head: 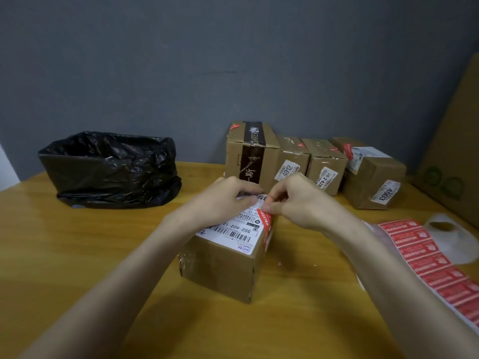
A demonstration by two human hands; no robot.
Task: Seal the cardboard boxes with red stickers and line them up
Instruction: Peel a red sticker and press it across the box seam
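A cardboard box point(223, 268) with a white shipping label on top stands on the wooden table in front of me. A red sticker point(267, 224) lies over its upper right edge. My right hand point(298, 200) pinches the far end of that sticker between thumb and fingers. My left hand point(223, 200) rests on the far part of the box top with its fingers curled down on the label. A strip of red stickers point(425, 257) on white backing runs along the table at the right.
Several sealed cardboard boxes point(293, 161) stand in a row against the grey wall behind my hands. A bin lined with a black bag point(108, 169) sits at the back left. A large cardboard sheet point(456, 151) leans at the right edge.
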